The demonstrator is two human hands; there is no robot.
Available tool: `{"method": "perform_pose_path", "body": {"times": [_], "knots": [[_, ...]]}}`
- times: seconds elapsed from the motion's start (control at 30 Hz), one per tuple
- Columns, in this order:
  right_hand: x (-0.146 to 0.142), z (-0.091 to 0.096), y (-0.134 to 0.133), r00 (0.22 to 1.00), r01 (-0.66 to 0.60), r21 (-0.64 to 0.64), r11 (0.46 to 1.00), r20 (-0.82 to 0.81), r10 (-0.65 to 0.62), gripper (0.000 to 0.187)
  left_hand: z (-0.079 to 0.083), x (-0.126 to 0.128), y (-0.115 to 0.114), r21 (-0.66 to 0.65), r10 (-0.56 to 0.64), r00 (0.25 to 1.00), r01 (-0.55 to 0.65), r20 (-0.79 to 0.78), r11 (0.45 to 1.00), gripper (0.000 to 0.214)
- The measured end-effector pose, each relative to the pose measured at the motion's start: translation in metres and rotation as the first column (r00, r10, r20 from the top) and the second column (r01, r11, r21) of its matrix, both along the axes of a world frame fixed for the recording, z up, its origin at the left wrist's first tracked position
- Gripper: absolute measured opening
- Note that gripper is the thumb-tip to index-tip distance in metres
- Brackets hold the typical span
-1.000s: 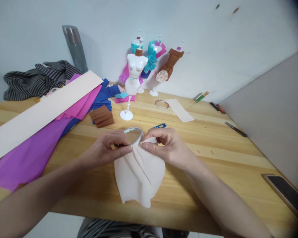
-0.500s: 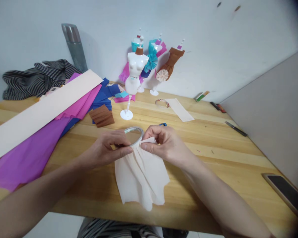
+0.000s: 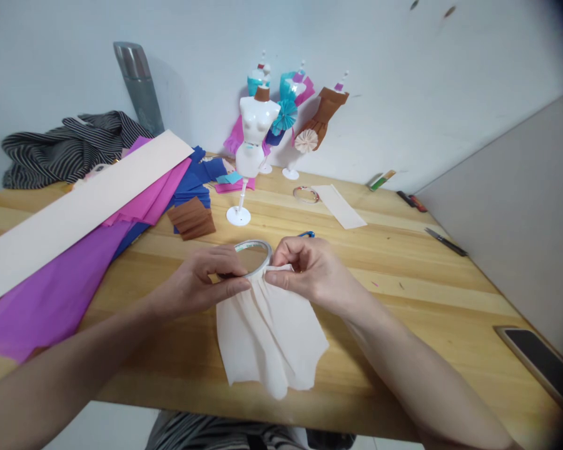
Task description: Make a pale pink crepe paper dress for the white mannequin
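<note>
A sheet of cream crepe paper (image 3: pixel 272 337) hangs in gathered folds between my hands, its lower edge over the table's front. My left hand (image 3: pixel 211 278) pinches the gathered top edge between thumb and fingers. At the right end of that edge, my right hand (image 3: pixel 304 269) is closed on the same paper, thumb in front. A roll of narrow tape (image 3: pixel 268 253) stands at the gathered edge, partly behind my left fingers; whether those fingers grip it too is hard to see. A blue-handled tool (image 3: pixel 306 234) lies mostly hidden behind my right hand.
A bare white mannequin (image 3: pixel 258 122) stands ahead, with several dressed ones behind it. Crepe paper sheets (image 3: pixel 75 275) and brown pieces (image 3: pixel 192 219) lie left, near a bottle (image 3: pixel 138 87). A cream strip (image 3: pixel 340 206), a cutter knife (image 3: pixel 445 242) and a phone (image 3: pixel 537 362) lie right.
The lower right part of the cream paper has spread slightly to the right. Both hands keep their pinch in nearly the same place.
</note>
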State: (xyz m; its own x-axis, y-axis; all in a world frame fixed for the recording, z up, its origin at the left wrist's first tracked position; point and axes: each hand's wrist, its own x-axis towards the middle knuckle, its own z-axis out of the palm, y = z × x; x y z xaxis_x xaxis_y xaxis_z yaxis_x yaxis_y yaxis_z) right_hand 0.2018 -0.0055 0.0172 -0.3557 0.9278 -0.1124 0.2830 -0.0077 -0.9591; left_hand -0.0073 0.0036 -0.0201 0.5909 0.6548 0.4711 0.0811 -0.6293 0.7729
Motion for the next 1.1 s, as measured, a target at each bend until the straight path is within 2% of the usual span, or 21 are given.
{"method": "perform_pose_path", "body": {"times": [0.33,0.57,1.1], "knots": [[0.0026,0.0063,0.0000,1.000,0.010,0.009,1.000,0.025,-0.010,0.023,-0.0025,-0.0003,0.0024,0.029,0.023,1.000,-0.023,0.002,0.999,0.018],[0.0037,0.0066,-0.0018,0.995,-0.086,0.077,0.993,0.051,0.082,0.021,-0.0009,0.0006,0.0019,0.032,0.023,1.000,-0.022,-0.010,0.999,0.019],[0.0004,0.0065,-0.0048,0.992,-0.111,0.139,0.984,0.071,0.102,0.017,-0.0025,0.0012,0.0015,0.011,0.008,1.000,-0.008,-0.004,1.000,0.018]]}}
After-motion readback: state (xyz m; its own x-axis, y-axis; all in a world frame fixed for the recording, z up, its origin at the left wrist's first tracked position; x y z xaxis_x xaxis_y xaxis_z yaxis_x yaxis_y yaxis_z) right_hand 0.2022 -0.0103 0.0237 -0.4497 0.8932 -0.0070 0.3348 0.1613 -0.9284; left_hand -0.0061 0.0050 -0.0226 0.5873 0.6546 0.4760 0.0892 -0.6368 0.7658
